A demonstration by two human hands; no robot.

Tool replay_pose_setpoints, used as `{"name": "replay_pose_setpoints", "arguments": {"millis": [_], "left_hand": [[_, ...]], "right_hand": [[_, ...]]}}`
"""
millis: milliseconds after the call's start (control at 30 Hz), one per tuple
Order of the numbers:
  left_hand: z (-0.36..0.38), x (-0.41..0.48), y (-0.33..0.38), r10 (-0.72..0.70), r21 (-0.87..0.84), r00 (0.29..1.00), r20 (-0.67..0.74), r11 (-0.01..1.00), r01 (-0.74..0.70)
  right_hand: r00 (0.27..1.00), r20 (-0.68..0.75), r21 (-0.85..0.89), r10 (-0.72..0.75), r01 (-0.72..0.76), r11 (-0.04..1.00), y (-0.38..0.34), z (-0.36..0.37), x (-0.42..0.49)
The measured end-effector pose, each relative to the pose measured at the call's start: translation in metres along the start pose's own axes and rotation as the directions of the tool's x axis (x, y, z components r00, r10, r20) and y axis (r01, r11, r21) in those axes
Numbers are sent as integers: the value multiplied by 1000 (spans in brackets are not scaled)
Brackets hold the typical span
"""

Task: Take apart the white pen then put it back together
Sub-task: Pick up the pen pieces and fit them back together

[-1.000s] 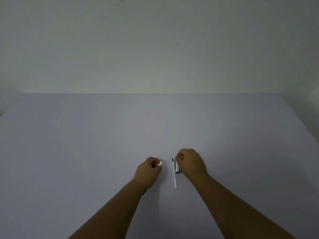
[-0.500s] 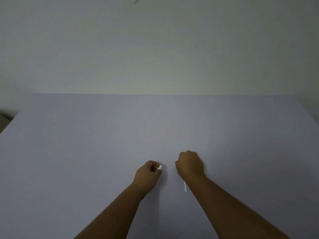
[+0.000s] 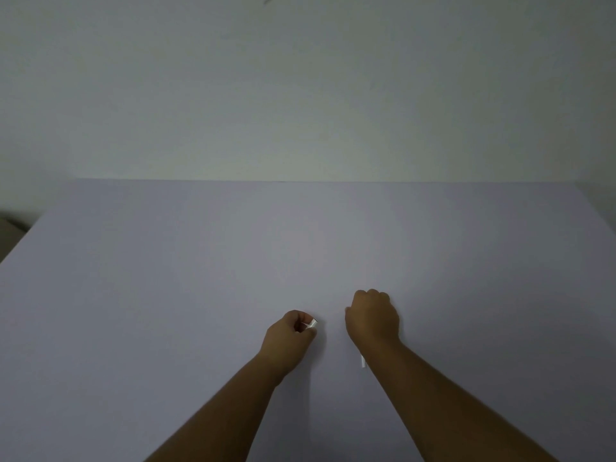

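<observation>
My left hand (image 3: 293,335) is closed around a small white pen piece (image 3: 312,324), whose end pokes out between thumb and fingers. My right hand (image 3: 371,320) is a closed fist resting low over the table. Below its wrist a short white end of the thin pen refill (image 3: 362,362) sticks out; the rest of the refill is hidden under the hand. The other pen parts seen earlier beside that hand are covered now. The two hands sit a little apart, side by side.
A wide pale lilac table (image 3: 200,295) fills the lower view, its far edge meeting a plain white wall (image 3: 300,95). At the far left, past the table's left edge, a dark corner of floor or furniture (image 3: 10,228) shows.
My right hand has slid over the refill and the dark-tipped part, hiding them except for the refill's white end. The left hand has barely moved, still holding its small white piece.
</observation>
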State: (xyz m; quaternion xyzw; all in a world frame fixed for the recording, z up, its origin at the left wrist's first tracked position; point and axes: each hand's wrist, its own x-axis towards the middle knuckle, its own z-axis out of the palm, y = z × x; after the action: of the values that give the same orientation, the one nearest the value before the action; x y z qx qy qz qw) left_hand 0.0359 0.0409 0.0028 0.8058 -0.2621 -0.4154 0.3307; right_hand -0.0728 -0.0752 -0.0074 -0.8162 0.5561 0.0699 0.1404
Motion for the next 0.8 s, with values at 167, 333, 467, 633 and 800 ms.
{"name": "replay_pose_setpoints", "arguments": {"millis": [167, 333, 467, 633, 800], "left_hand": [[3, -1, 1, 4, -3, 1000, 2, 1000, -4], [3, -3, 3, 25, 15, 1000, 6, 1000, -25], [3, -2, 2, 22, 9, 1000, 9, 1000, -22], [5, -2, 2, 19, 8, 1000, 11, 1000, -19], [5, -1, 4, 22, 24, 1000, 16, 999, -22]], "right_hand": [[1000, 20, -2, -3, 3, 1000, 4, 0, 0], [1000, 4, 29, 7, -8, 1000, 4, 2, -2], [999, -17, 48, 43, -42, 998, 6, 0, -1], [1000, 0, 56, 5, -5, 998, 8, 0, -2], [999, 27, 116, 28, -31, 993, 10, -1, -2]]}}
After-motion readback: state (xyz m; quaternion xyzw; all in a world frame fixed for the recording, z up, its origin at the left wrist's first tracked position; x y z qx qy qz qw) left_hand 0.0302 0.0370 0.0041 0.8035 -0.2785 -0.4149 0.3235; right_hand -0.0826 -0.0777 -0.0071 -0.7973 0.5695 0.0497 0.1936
